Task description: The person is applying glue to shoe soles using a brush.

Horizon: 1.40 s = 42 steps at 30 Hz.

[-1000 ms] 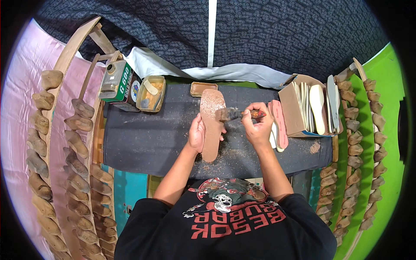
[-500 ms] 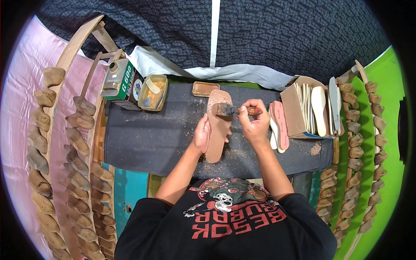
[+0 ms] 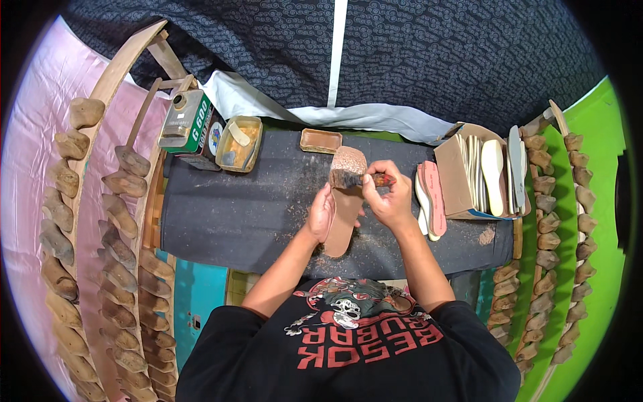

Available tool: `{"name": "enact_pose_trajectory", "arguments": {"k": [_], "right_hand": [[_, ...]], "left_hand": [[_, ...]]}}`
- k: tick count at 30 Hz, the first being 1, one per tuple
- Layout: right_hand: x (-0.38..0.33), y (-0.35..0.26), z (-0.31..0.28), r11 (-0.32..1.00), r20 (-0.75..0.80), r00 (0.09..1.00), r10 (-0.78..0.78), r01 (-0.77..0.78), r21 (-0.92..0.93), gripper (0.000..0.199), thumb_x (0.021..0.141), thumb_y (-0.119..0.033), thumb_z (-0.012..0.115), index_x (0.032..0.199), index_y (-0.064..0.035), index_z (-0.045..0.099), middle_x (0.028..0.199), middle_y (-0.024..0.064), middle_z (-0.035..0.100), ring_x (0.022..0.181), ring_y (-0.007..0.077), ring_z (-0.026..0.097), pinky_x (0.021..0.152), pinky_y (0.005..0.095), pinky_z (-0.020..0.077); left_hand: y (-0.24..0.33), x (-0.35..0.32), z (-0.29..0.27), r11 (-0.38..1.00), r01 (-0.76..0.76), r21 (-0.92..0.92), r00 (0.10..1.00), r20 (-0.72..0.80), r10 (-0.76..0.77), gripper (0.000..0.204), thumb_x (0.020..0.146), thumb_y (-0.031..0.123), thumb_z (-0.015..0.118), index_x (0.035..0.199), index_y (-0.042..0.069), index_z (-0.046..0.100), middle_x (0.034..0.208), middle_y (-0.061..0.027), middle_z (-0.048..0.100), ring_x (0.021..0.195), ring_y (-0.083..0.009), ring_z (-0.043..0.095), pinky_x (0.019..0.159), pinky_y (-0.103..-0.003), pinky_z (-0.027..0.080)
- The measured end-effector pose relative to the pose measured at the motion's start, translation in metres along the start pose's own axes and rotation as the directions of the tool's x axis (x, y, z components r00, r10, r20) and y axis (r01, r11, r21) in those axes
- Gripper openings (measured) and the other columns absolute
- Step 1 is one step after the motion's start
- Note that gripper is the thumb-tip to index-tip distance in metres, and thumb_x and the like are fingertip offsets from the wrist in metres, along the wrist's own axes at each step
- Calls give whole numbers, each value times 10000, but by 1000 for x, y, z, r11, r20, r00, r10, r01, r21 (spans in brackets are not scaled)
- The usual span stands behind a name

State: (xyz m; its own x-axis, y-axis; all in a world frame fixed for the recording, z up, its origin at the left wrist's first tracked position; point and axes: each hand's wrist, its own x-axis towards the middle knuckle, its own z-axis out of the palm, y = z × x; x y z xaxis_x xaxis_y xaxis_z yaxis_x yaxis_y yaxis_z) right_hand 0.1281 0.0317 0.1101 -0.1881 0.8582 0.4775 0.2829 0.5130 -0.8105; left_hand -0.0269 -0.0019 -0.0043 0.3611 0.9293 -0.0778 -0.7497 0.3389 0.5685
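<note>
A brown shoe sole (image 3: 345, 221) lies lengthwise on the dark work mat (image 3: 241, 214), its far end speckled with glue. My left hand (image 3: 320, 213) grips the sole's left edge and steadies it. My right hand (image 3: 387, 194) is closed on a brush (image 3: 348, 178) with a reddish handle, its dark bristles resting on the sole's upper part.
A green glue can (image 3: 189, 122) and an open tin of glue (image 3: 239, 143) stand at the mat's far left, with a small brown tray (image 3: 321, 141) beside them. Pink soles (image 3: 431, 197) and a cardboard box of insoles (image 3: 479, 171) lie right. Racks of wooden lasts (image 3: 100, 221) flank both sides.
The brush has moved left across the sole's upper part, from its right edge onto the middle. My left hand stays on the sole's edge.
</note>
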Motion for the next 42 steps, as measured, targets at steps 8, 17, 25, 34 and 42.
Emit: {"name": "enact_pose_trajectory", "arguments": {"k": [8, 17, 25, 34, 42], "right_hand": [[-12, 5, -13, 1000, 194, 981, 15, -15, 3, 70, 872, -18, 665, 917, -25, 612, 735, 14, 638, 627, 67, 581, 584, 242, 463], [1, 5, 11, 997, 145, 988, 53, -61, 54, 88, 899, -64, 673, 940, -30, 603, 679, 35, 632, 595, 102, 619, 577, 280, 495], [36, 59, 21, 928, -60, 965, 257, -229, 295, 106, 965, -103, 656, 924, -11, 621, 761, 13, 657, 654, 80, 622, 595, 229, 498], [77, 158, 80, 904, -97, 899, 426, -419, 89, 238, 960, -226, 714, 938, 7, 671, 731, 60, 717, 621, 101, 664, 600, 277, 539], [64, 166, 84, 869, -54, 867, 495, -493, 47, 227, 957, -219, 719, 995, -1, 669, 771, 68, 724, 633, 108, 670, 579, 276, 536]], "left_hand": [[12, -1, -1, 995, -41, -86, 992, -127, 29, 641, 1053, 529, 232, 1415, 69, 494, 1216, -135, 674, 918, -307, 701, 713, -435, 615], [10, -2, -3, 995, -58, -77, 992, -117, 49, 649, 1050, 540, 240, 1387, 54, 509, 1199, -157, 674, 901, -306, 697, 707, -430, 614], [35, -18, -39, 976, -202, -77, 968, -164, 187, 638, 1033, 502, 259, 1331, 27, 563, 1178, -151, 676, 920, -329, 690, 706, -442, 609], [35, -31, -39, 948, -311, -73, 927, -242, 285, 609, 1012, 452, 258, 1322, 20, 555, 1171, -158, 671, 979, -360, 690, 742, -474, 607], [40, -40, -47, 931, -347, -117, 916, -254, 310, 599, 1029, 459, 263, 1350, 36, 539, 1198, -151, 665, 980, -357, 689, 763, -482, 606]]}}
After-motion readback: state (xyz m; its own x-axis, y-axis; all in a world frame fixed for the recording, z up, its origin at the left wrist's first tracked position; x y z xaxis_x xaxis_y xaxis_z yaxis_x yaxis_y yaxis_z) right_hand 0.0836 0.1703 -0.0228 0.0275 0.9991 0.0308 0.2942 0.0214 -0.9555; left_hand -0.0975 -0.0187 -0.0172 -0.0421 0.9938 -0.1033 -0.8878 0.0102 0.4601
